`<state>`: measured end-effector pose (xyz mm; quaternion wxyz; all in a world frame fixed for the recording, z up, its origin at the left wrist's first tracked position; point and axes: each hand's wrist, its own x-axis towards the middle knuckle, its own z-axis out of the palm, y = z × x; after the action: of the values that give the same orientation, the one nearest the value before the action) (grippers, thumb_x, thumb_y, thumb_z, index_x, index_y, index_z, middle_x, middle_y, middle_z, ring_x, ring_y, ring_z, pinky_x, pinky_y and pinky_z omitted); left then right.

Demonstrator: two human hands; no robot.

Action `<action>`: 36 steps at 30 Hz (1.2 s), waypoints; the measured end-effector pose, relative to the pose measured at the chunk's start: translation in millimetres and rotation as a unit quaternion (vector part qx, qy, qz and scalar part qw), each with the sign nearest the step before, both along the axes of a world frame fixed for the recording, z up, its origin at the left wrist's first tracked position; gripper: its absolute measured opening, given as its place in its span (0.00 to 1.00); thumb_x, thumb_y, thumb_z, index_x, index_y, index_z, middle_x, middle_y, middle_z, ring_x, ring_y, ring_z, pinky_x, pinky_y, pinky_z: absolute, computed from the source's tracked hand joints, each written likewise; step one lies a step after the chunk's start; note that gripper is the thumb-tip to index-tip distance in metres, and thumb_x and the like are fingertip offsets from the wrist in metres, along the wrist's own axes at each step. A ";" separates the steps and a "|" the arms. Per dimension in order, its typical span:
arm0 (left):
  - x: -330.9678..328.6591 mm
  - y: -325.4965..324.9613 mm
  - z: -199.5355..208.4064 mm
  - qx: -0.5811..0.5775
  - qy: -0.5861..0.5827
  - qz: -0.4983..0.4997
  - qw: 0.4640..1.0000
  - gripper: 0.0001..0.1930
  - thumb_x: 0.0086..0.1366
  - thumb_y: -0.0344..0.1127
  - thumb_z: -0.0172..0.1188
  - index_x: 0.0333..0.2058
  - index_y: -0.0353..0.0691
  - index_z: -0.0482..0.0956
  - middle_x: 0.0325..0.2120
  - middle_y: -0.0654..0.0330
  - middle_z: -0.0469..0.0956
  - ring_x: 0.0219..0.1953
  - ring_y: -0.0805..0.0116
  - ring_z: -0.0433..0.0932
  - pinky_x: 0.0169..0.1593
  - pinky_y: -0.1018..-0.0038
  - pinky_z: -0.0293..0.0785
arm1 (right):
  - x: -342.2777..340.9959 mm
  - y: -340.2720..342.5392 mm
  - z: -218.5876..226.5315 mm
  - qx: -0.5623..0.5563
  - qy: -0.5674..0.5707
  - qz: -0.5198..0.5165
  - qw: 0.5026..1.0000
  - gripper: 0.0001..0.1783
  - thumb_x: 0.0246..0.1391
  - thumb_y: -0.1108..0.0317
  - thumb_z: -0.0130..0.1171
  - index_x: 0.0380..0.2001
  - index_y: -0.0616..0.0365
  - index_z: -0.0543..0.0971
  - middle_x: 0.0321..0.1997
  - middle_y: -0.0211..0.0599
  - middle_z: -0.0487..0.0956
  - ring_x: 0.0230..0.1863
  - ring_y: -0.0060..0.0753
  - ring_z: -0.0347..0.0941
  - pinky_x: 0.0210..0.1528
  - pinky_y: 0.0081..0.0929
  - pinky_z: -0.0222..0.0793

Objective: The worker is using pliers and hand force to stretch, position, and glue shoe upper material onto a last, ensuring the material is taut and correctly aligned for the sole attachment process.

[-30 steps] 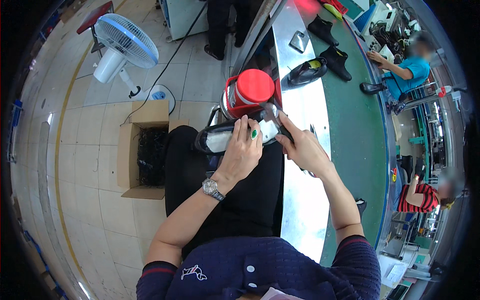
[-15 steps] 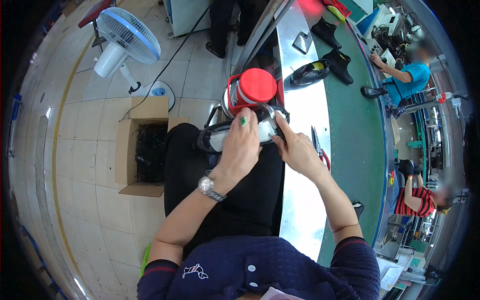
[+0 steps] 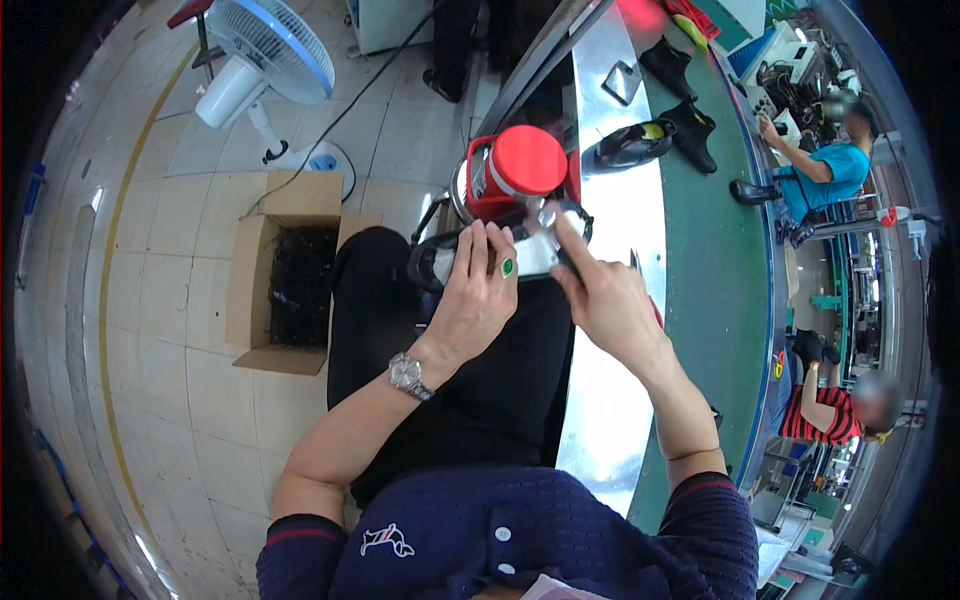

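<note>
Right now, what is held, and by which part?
Left hand: black-and-white shoe, fingers across its middle; right hand: blurred metal-headed tool, by its dark handle.

Bright, fairly even indoor light fills the wide-angle view, with white glare along the steel bench strip and a red glow at its far end. Motion blur smears the tool at the right hand. Straight lines bow toward the blackened rim; two co-workers' heads appear blurred.
</note>
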<state>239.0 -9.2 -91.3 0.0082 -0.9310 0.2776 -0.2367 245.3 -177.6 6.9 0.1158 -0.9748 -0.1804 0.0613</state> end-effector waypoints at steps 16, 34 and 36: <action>4.1 4.1 5.8 -0.296 0.128 0.008 0.947 0.21 0.57 0.27 0.56 0.49 0.22 0.71 0.49 0.41 0.69 0.56 0.47 0.70 0.59 0.56 0.68 | 5.0 10.4 -12.4 -0.054 0.020 0.012 0.998 0.37 0.59 0.69 0.53 0.69 0.49 0.53 0.16 0.49 0.76 0.19 0.54 0.76 0.25 0.47 0.71; -8.8 45.8 14.3 -0.390 0.182 0.026 0.902 0.41 0.44 0.31 0.73 0.59 0.32 0.66 0.54 0.47 0.71 0.56 0.50 0.70 0.59 0.62 0.67 | -2.9 35.2 -16.1 0.045 0.011 0.035 0.998 0.35 0.59 0.69 0.53 0.67 0.54 0.54 0.17 0.52 0.76 0.20 0.57 0.75 0.25 0.47 0.69; -8.0 50.5 14.3 -0.418 0.182 0.028 0.889 0.48 0.43 0.31 0.75 0.64 0.37 0.59 0.53 0.49 0.74 0.54 0.50 0.72 0.56 0.65 0.70 | -9.2 47.2 -15.6 0.177 -0.013 -0.047 0.983 0.35 0.59 0.69 0.53 0.67 0.55 0.54 0.17 0.52 0.76 0.20 0.57 0.75 0.25 0.49 0.70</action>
<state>231.0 41.3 -77.0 -0.4260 -0.8824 0.1236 -0.1569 236.1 -130.5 -8.7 0.2872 -0.9469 -0.1440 0.0097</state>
